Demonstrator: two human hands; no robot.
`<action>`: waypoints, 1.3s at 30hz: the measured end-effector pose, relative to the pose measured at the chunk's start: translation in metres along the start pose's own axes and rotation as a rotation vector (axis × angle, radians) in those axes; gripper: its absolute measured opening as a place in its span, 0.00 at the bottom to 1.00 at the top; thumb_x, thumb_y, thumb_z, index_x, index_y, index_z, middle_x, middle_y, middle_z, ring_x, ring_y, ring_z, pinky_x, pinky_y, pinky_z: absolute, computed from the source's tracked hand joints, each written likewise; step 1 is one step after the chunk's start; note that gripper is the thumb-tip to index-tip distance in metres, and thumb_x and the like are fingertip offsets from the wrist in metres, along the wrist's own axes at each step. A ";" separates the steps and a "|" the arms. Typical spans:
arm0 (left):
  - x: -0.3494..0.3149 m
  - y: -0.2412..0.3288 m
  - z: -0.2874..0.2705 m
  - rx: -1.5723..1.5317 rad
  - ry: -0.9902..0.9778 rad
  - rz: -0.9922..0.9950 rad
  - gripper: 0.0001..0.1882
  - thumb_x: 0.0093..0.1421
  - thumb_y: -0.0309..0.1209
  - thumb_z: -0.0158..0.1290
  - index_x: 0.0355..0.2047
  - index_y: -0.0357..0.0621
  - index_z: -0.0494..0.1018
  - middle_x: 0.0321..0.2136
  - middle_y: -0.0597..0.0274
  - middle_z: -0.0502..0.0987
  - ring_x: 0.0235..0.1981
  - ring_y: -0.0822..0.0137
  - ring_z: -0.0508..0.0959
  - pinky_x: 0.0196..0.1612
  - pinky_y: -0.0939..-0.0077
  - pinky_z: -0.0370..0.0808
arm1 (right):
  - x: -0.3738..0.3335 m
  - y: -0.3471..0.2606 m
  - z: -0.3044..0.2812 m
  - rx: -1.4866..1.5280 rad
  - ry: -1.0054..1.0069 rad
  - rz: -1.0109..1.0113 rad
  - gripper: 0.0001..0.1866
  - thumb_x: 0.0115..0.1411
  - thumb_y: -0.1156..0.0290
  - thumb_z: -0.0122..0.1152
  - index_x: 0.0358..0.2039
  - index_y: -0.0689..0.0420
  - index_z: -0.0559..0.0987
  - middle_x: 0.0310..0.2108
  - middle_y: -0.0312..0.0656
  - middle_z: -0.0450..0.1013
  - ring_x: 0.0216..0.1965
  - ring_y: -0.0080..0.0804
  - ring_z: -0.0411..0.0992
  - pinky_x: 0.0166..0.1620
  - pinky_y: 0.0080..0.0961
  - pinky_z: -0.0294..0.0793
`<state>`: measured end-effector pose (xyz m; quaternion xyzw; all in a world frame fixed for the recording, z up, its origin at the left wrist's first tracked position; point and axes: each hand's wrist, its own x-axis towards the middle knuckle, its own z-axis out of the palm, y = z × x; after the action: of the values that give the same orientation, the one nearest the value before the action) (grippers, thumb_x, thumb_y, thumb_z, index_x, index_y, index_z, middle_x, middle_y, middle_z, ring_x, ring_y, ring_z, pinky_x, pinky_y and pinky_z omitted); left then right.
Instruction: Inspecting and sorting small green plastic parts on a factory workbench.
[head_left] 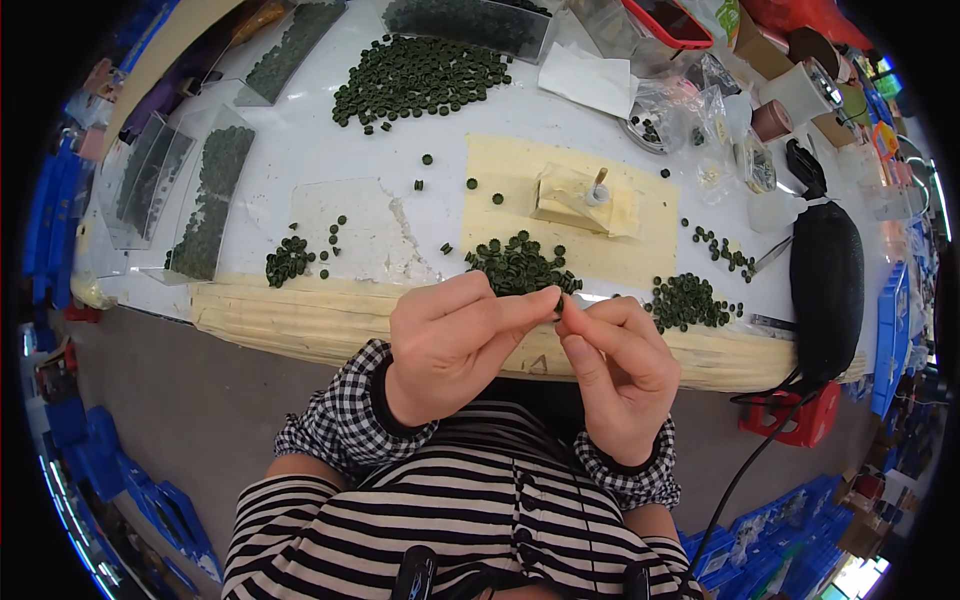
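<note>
Small dark-green piece (559, 311) gripped at fingertips of left hand (450, 335) and right hand (625, 375), both closed to narrow pinch, above near edge of tabletop (300, 135); its shape mostly hidden by fingers. Round, ridge-rimmed pieces (520, 262) heaped just beyond. Near edge covered with wrinkled cream wrapping (300, 318). Larger loose heap (420, 80) spread toward far edge.
</note>
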<state>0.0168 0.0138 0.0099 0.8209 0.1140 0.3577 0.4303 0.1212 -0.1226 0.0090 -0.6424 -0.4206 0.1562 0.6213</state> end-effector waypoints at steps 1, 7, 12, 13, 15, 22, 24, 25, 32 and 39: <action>0.001 -0.003 -0.001 -0.071 -0.022 -0.043 0.12 0.47 0.20 0.62 0.35 0.43 0.81 0.12 0.71 0.61 0.15 0.78 0.59 0.18 0.83 0.55 | 0.000 0.000 0.000 -0.026 -0.008 -0.014 0.15 0.52 0.85 0.61 0.42 0.64 0.80 0.30 0.41 0.72 0.28 0.24 0.68 0.30 0.16 0.67; 0.004 -0.004 -0.006 -0.260 -0.095 -0.228 0.11 0.47 0.19 0.63 0.33 0.41 0.81 0.12 0.76 0.56 0.16 0.80 0.57 0.21 0.83 0.54 | -0.001 -0.003 0.000 -0.036 -0.026 -0.036 0.17 0.52 0.85 0.61 0.44 0.62 0.79 0.31 0.40 0.73 0.29 0.24 0.68 0.29 0.16 0.66; 0.002 -0.008 -0.006 -0.363 -0.112 -0.295 0.11 0.48 0.20 0.62 0.34 0.40 0.80 0.12 0.76 0.57 0.16 0.82 0.56 0.21 0.84 0.54 | -0.001 0.000 -0.003 -0.063 -0.042 -0.104 0.16 0.53 0.85 0.58 0.44 0.64 0.79 0.32 0.42 0.72 0.31 0.27 0.68 0.34 0.18 0.66; 0.002 -0.009 -0.006 -0.379 -0.111 -0.289 0.10 0.50 0.21 0.62 0.34 0.41 0.80 0.13 0.76 0.58 0.16 0.82 0.56 0.21 0.84 0.53 | 0.000 0.000 -0.003 -0.102 -0.052 -0.130 0.15 0.53 0.85 0.57 0.44 0.66 0.78 0.32 0.42 0.72 0.32 0.28 0.68 0.37 0.18 0.66; 0.002 -0.008 -0.006 -0.403 -0.111 -0.280 0.10 0.51 0.21 0.61 0.35 0.42 0.80 0.14 0.75 0.58 0.16 0.83 0.55 0.20 0.85 0.52 | 0.000 0.004 -0.002 -0.111 -0.023 -0.162 0.17 0.51 0.85 0.60 0.44 0.62 0.79 0.31 0.40 0.73 0.30 0.28 0.68 0.34 0.19 0.67; 0.000 -0.010 -0.005 -0.401 -0.104 -0.266 0.11 0.51 0.21 0.61 0.36 0.42 0.80 0.14 0.76 0.58 0.16 0.82 0.54 0.21 0.85 0.52 | 0.002 0.006 -0.001 -0.139 -0.006 -0.226 0.18 0.50 0.84 0.62 0.43 0.60 0.80 0.30 0.39 0.73 0.28 0.28 0.69 0.32 0.20 0.67; 0.000 -0.010 -0.006 -0.384 -0.102 -0.270 0.11 0.50 0.20 0.61 0.35 0.42 0.81 0.13 0.76 0.57 0.16 0.81 0.55 0.21 0.84 0.52 | 0.003 0.007 0.000 -0.180 -0.007 -0.261 0.18 0.49 0.84 0.62 0.43 0.60 0.80 0.30 0.39 0.73 0.28 0.28 0.69 0.32 0.20 0.67; 0.001 -0.008 -0.007 -0.361 -0.103 -0.271 0.11 0.49 0.20 0.62 0.35 0.42 0.81 0.12 0.76 0.57 0.16 0.81 0.56 0.21 0.84 0.53 | 0.003 0.007 0.000 -0.201 -0.008 -0.279 0.18 0.49 0.84 0.62 0.43 0.60 0.80 0.30 0.39 0.73 0.28 0.28 0.69 0.32 0.20 0.67; 0.002 -0.005 -0.005 -0.067 -0.041 -0.009 0.13 0.48 0.20 0.62 0.35 0.44 0.81 0.13 0.71 0.64 0.15 0.79 0.60 0.18 0.84 0.54 | 0.002 0.009 0.000 -0.155 -0.016 -0.238 0.18 0.49 0.85 0.63 0.42 0.60 0.80 0.30 0.40 0.73 0.27 0.28 0.69 0.30 0.19 0.68; 0.005 -0.007 -0.009 -0.177 -0.121 -0.108 0.12 0.48 0.21 0.63 0.35 0.44 0.81 0.14 0.69 0.66 0.15 0.78 0.61 0.18 0.84 0.55 | 0.000 0.008 0.000 -0.172 -0.023 -0.229 0.18 0.49 0.85 0.62 0.43 0.61 0.80 0.30 0.40 0.73 0.27 0.27 0.69 0.30 0.18 0.68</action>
<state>0.0151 0.0263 0.0107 0.7925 0.0999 0.2922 0.5260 0.1244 -0.1219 0.0012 -0.6392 -0.5100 0.0550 0.5730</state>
